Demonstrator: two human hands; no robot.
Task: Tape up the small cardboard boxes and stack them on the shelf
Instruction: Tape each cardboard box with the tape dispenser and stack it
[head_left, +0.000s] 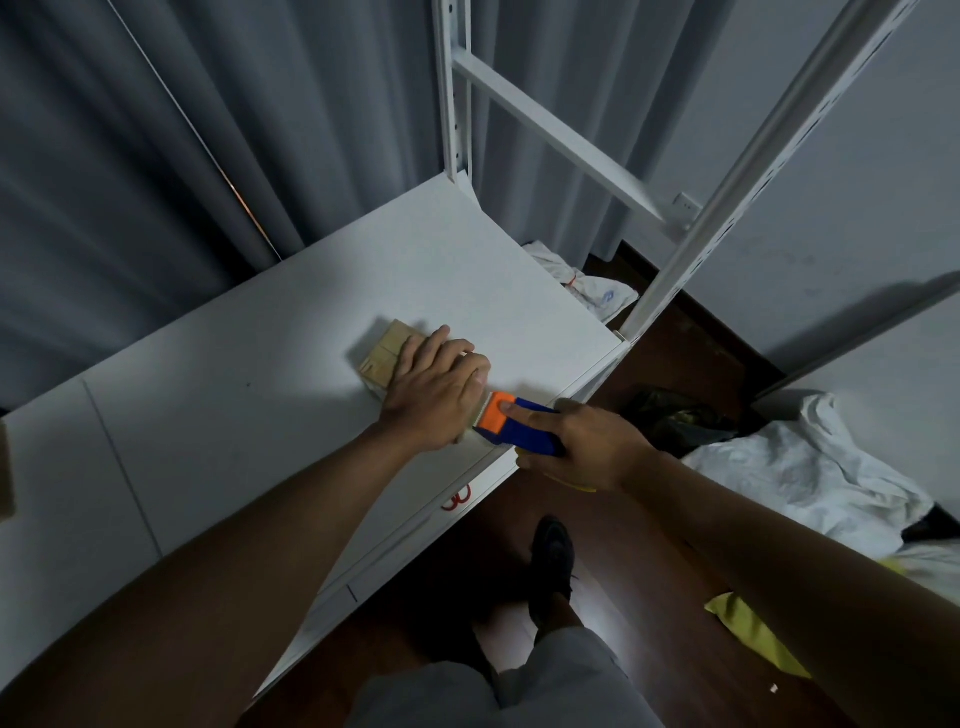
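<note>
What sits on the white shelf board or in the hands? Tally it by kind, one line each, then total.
Small cardboard box, on the shelf board under the left hand: 1
Blue and orange tape dispenser, gripped by the right hand: 1
Partial cardboard piece at the left edge: 1
Total: 3

Dim, bluish room. A soft pool of light falls on the white shelf and the floor nearby; the curtains stay dark. Straight posts bend toward the edges, slightly blurred.

Bare forearms, grey shorts, dark shoe.
</note>
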